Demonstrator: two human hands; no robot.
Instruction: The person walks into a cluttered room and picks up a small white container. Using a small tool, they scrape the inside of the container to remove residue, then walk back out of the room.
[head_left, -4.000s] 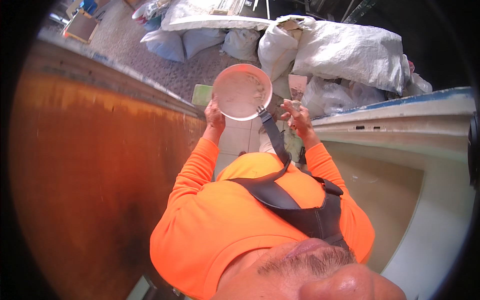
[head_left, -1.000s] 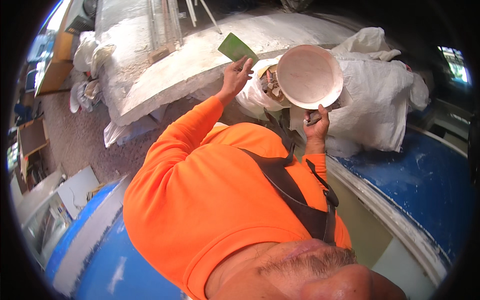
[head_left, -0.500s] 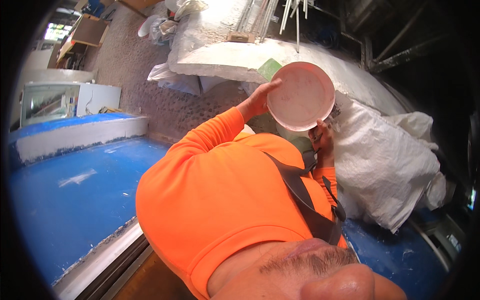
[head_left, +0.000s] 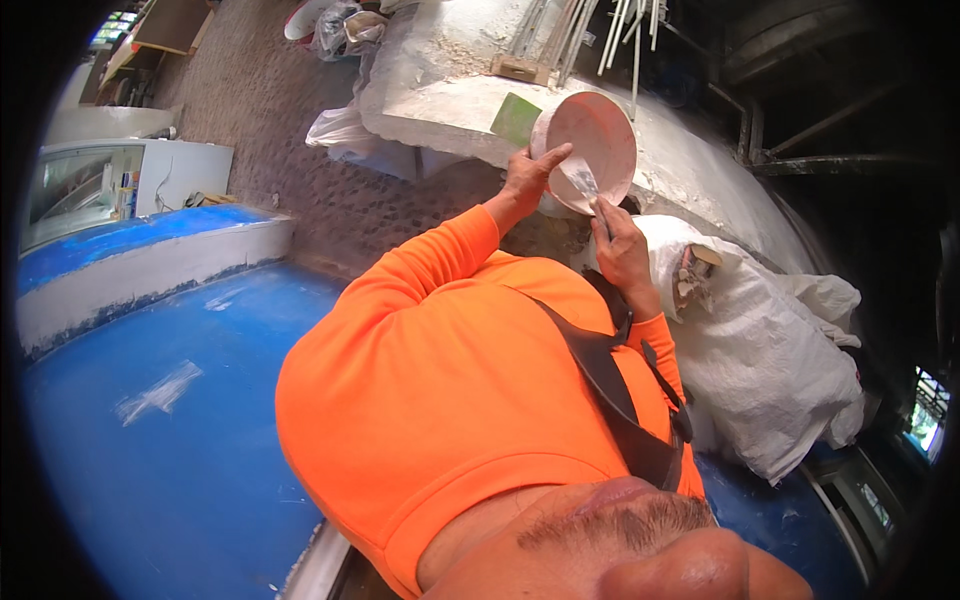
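The bowl (head_left: 590, 148) was held by the left hand (head_left: 527, 178); a scraper (head_left: 586, 185), gripped by the right hand (head_left: 620, 250), was pointed up into it

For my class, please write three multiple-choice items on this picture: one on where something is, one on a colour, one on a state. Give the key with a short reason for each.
1. Where is the round pinkish plastic bucket?
A. Held up in front of the chest
B. On the blue surface
C. Inside the white woven sack

2. What colour is the long-sleeved shirt?
A. Green
B. Orange
C. Grey

3. What is the right hand doing?
A. Hanging open at the side
B. Resting flat on the sack
C. Gripping a metal-bladed scraper whose blade reaches into the bucket

Key: 1 A, the left hand holds the bucket's rim in front of the chest. 2 B, sleeves and body are bright orange. 3 C, the fingers close on the handle and the blade lies against the bucket's inside.
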